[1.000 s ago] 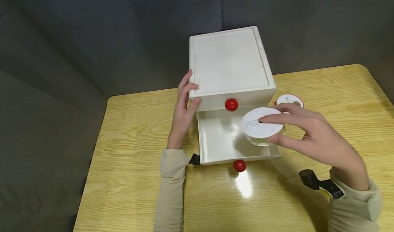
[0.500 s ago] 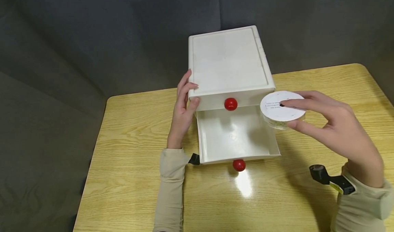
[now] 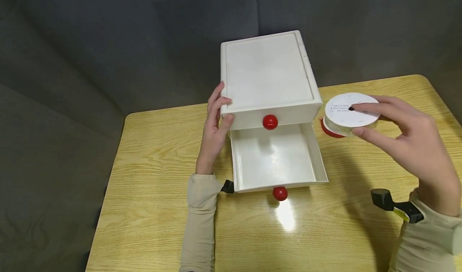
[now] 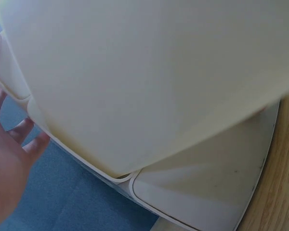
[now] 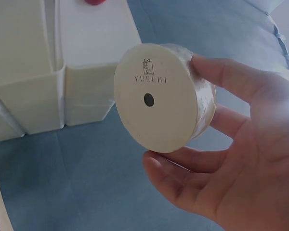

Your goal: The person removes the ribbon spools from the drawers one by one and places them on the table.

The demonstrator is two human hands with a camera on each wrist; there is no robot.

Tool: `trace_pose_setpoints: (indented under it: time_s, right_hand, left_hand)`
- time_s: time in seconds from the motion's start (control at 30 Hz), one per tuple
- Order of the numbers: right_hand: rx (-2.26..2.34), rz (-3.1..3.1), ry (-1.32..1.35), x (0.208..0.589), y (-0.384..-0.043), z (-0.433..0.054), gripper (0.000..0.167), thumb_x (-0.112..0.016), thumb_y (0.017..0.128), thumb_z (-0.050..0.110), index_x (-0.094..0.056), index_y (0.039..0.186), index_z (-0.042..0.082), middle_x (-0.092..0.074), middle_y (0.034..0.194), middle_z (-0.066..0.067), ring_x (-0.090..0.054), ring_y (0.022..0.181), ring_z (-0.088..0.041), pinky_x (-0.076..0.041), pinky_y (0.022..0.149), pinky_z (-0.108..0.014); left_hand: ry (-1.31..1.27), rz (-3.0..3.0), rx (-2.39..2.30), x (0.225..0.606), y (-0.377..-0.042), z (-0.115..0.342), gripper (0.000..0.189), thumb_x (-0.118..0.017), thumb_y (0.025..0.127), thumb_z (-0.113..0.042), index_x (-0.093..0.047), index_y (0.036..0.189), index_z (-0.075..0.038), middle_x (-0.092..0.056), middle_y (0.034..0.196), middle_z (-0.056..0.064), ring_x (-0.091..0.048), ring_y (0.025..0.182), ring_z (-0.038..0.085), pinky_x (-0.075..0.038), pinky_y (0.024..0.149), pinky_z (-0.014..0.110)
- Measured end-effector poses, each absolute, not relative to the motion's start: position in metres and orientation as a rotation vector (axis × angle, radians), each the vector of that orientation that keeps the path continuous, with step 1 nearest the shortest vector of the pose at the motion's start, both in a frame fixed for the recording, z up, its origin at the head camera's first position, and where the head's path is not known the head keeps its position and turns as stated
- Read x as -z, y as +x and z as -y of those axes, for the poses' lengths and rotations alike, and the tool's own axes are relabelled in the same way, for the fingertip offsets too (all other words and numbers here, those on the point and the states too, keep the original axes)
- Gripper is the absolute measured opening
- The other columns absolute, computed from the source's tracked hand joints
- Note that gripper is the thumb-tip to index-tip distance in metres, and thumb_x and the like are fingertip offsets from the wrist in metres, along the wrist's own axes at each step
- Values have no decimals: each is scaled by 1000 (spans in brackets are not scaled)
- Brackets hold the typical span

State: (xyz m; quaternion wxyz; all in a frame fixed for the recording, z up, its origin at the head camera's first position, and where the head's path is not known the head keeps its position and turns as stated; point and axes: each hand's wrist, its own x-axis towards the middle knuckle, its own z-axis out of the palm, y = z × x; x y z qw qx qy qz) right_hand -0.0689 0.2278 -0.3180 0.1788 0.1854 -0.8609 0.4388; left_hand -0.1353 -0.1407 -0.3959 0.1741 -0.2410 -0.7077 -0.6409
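Observation:
A white two-drawer cabinet point(image 3: 268, 69) stands on the table, its lower drawer point(image 3: 274, 161) pulled out with nothing lying in it. My left hand point(image 3: 213, 135) rests against the cabinet's front left corner, fingers at the top edge and thumb on the upper drawer's front. To the right of the cabinet, my right hand point(image 3: 413, 143) holds a ribbon spool point(image 3: 348, 110) by its rim, thumb on one side and fingers on the other. In the right wrist view the spool's white face reads YUECHI round a centre hole. Overlapped by it is a red-edged spool point(image 3: 329, 130), mostly hidden.
Red round knobs mark the upper drawer point(image 3: 270, 122) and the lower one point(image 3: 280, 193). The wooden table point(image 3: 155, 175) has its far edge behind the cabinet, where a dark cloth point(image 3: 162, 43) hangs. Black camera mounts sit at both wrists.
My right hand has carried the ribbon spool from over the lower drawer rightward and back, until it overlaps the red-edged spool. The left hand has stayed at the cabinet corner.

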Motion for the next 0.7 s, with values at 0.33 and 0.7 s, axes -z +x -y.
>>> trace_pose_setpoints:
  time_s: [0.33,0.7]
  right_hand:
    - [-1366,2500,245,332,-88,-239,36,-82,85,1,-75,120,2,-65,119,22,-57,107,-1,-42,85,-6]
    - [-1361,2474,40,360,-112,-254,38,-80,89,12,-75,127,9,-64,116,23,-55,109,1,-43,86,-9]
  left_hand:
    - [-675,2009,1805,397,-136,141,60,-56,103,-55,-50,124,1,-24,166,18,-25,154,25,-22,124,43]
    - [-679,2009,1816,397,-135,141,59,-57,103,-54,-50,125,1,-24,167,17,-26,154,25,-23,124,43]
